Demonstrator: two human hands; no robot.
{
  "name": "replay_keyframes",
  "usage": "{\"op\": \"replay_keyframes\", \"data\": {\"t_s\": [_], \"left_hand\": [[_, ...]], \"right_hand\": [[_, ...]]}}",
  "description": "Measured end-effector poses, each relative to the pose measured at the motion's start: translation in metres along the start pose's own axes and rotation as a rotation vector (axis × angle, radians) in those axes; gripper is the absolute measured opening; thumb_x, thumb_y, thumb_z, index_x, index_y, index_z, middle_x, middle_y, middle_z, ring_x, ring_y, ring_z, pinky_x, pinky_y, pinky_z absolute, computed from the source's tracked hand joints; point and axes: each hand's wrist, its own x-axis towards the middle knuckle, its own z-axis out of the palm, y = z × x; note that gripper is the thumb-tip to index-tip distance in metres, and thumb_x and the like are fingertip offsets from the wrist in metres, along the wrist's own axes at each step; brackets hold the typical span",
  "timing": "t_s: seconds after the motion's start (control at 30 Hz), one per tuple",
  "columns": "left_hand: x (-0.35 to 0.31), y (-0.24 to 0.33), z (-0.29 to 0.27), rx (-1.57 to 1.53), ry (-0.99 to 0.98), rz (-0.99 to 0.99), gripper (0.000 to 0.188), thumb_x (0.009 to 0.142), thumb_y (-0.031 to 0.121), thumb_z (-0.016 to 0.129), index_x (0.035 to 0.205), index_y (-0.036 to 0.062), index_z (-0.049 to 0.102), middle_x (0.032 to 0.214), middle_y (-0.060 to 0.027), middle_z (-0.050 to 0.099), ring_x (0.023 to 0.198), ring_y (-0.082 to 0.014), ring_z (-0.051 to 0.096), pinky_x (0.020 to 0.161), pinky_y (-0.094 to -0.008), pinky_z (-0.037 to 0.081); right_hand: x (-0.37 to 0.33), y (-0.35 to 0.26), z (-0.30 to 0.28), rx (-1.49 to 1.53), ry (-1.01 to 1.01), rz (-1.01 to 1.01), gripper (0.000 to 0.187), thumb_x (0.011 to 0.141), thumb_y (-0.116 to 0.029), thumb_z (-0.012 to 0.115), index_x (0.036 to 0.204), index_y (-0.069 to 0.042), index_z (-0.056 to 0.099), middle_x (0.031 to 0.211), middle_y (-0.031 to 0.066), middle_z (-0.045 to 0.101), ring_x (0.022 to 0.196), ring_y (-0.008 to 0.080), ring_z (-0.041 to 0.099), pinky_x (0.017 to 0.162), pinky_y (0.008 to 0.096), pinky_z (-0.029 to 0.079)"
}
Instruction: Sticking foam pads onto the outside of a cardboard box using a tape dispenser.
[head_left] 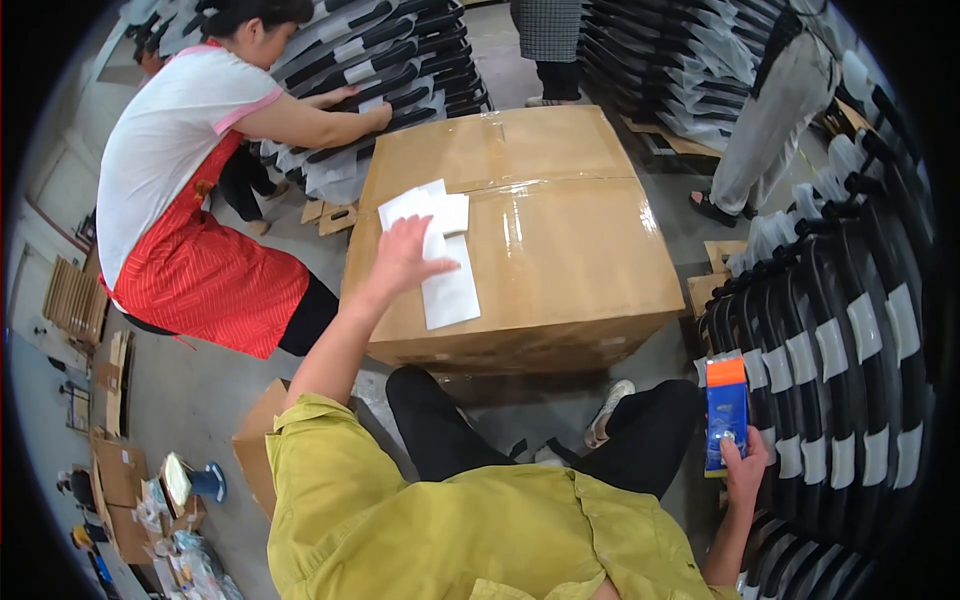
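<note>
A large brown cardboard box (560, 235) with clear tape along its top stands in front of my knees. Several white paper sheets (452, 292) lie overlapping on its left part. My left hand (404, 256) is over these sheets, thumb held apart from the fingers; whether it touches the paper I cannot tell. Off to the right, my right hand (746, 466) grips the lower end of a flat blue packet (727, 415) with an orange top, held upright. The packet is beside a row of stacked black curved parts (835, 340) with white wrapping bands.
A person in a red apron (215, 285) bends at the left, hands on another stack of black parts (385, 70). Another person in grey trousers (780, 110) stands at the far right. Cardboard pieces (118, 490) and plastic bags (190, 565) lie at lower left.
</note>
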Motion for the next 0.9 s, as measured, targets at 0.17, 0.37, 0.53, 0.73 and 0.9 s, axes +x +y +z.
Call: {"op": "replay_keyframes", "data": {"t_s": [0.17,0.37,0.53,0.73,0.9], "left_hand": [[-0.001,-0.017,0.022,0.078,-0.027,0.222,0.049,0.075,0.03,0.059,0.113,0.0024,0.046,0.11,-0.0196,0.05,0.101,-0.0319,0.049,0.086,-0.0366,0.04],[0.004,0.032,-0.008,0.21,0.173,0.372,0.034,0.081,0.018,0.05,0.11,0.0006,0.046,0.11,-0.0162,0.052,0.101,-0.0295,0.05,0.083,-0.0358,0.043],[0.008,0.089,0.027,0.485,0.157,0.409,0.029,0.073,0.009,0.05,0.101,0.0012,0.049,0.1,-0.0119,0.053,0.094,-0.0252,0.051,0.077,-0.0361,0.044],[0.007,0.066,0.023,0.421,0.221,0.348,0.033,0.075,0.014,0.051,0.105,0.0016,0.048,0.099,-0.0107,0.052,0.089,-0.0245,0.05,0.075,-0.0367,0.043],[-0.01,0.164,0.022,0.141,0.325,0.605,0.039,0.073,0.014,0.053,0.11,0.0015,0.048,0.1,-0.0101,0.052,0.086,-0.0233,0.05,0.07,-0.0361,0.042]], "right_hand": [[-0.021,-0.008,0.019,0.083,-0.101,-0.056,0.028,0.07,-0.01,0.062,0.093,0.003,0.054,0.079,0.0036,0.056,0.069,0.0079,0.051,0.064,0.0221,0.042],[-0.04,-0.016,0.04,0.056,-0.157,-0.164,0.026,0.067,-0.009,0.064,0.089,0.002,0.055,0.076,0.0033,0.058,0.066,0.0061,0.052,0.061,0.0211,0.043],[-0.046,-0.022,0.051,0.172,-0.172,-0.168,0.027,0.068,-0.009,0.066,0.089,0.003,0.055,0.075,0.0032,0.059,0.066,0.0054,0.053,0.06,0.0202,0.044],[-0.039,-0.009,0.043,0.116,-0.224,-0.122,0.037,0.067,-0.015,0.067,0.095,0.004,0.053,0.082,0.005,0.059,0.07,0.0079,0.054,0.065,0.0213,0.045],[-0.037,-0.005,0.041,0.193,-0.185,-0.208,0.033,0.065,-0.015,0.07,0.087,0.003,0.055,0.072,0.0034,0.059,0.062,0.0052,0.053,0.056,0.0187,0.042]]}}
